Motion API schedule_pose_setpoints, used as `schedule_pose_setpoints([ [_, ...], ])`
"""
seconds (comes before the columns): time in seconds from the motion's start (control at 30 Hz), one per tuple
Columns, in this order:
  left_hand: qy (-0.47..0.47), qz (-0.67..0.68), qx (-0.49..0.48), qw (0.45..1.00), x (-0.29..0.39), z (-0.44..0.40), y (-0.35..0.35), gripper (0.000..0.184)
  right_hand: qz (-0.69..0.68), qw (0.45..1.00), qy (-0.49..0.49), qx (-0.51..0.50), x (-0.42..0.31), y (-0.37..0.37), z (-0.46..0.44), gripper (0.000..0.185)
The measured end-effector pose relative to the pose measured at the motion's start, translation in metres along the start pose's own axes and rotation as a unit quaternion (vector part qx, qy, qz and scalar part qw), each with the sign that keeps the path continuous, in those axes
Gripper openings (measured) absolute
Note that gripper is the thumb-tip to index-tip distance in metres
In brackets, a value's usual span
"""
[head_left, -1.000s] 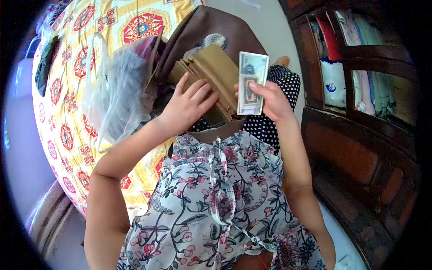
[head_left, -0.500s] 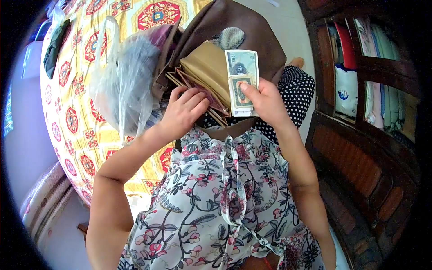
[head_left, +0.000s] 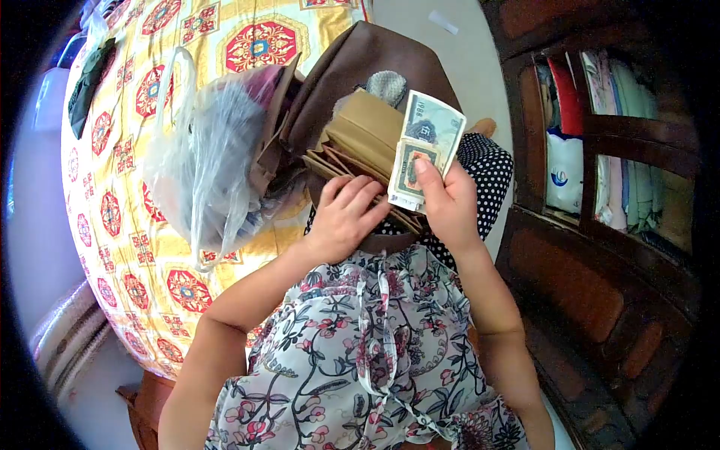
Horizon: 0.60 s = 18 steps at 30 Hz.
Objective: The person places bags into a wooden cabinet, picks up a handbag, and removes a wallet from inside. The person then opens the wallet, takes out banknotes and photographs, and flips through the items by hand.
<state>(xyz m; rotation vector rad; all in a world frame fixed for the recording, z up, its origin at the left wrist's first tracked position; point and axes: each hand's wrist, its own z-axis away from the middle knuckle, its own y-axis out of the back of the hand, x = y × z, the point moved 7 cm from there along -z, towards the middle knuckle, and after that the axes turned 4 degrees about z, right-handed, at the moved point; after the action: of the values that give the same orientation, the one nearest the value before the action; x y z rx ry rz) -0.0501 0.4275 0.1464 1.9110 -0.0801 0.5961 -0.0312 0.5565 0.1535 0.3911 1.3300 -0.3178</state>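
In the head view, the bent fingers of the left hand (head_left: 343,223) are set against the near side of the tan wallet (head_left: 369,124); their tips are partly hidden, and any grip cannot be told. At the wallet's right end, banknotes (head_left: 425,150) are pinched under the right hand's (head_left: 448,204) thumb, its other fingers mostly concealed. The wallet's contents cannot be discerned. Left of the wallet, indistinct items are enclosed in a translucent plastic bag (head_left: 206,161); a brown bag (head_left: 364,64) is partly covered by the wallet.

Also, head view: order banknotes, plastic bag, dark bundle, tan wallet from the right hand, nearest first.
1. Banknotes: gripped in the right hand
2. Tan wallet: just left of them
3. Plastic bag: farther left
4. Dark bundle: far left
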Motion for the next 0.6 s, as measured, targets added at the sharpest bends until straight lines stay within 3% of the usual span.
schedule_pose_setpoints([
  [0.1, -0.015, 0.019, -0.009, 1.000, 0.003, -0.009, -0.007, 0.030, -0.115, 0.988, -0.105, 0.018, 0.030, 0.012, -0.004, 0.023],
  [0.23, -0.014, 0.006, -0.011, 1.000, 0.003, -0.011, -0.007, 0.032, -0.196, 0.966, -0.163, 0.049, 0.055, 0.026, -0.009, 0.023],
  [0.3, -0.022, 0.021, -0.007, 1.000, 0.001, -0.013, -0.004, 0.032, -0.201, 0.961, -0.186, 0.028, 0.061, 0.027, -0.010, 0.022],
  [0.43, 0.106, 0.215, 0.016, 0.971, -0.023, -0.025, 0.010, 0.033, -0.162, 0.949, -0.236, -0.129, 0.051, 0.018, -0.010, 0.022],
  [0.5, 0.231, 0.276, -0.030, 0.932, -0.043, -0.037, 0.003, 0.031, -0.145, 0.937, -0.247, -0.198, 0.049, 0.012, -0.014, 0.024],
  [0.53, 0.304, 0.479, -0.038, 0.823, -0.052, -0.039, -0.012, 0.036, -0.102, 0.940, -0.234, -0.228, 0.046, 0.010, -0.019, 0.025],
  [0.6, 0.319, 0.579, -0.051, 0.749, -0.060, -0.049, -0.015, 0.037, -0.064, 0.944, -0.200, -0.254, 0.033, 0.002, -0.031, 0.026],
])
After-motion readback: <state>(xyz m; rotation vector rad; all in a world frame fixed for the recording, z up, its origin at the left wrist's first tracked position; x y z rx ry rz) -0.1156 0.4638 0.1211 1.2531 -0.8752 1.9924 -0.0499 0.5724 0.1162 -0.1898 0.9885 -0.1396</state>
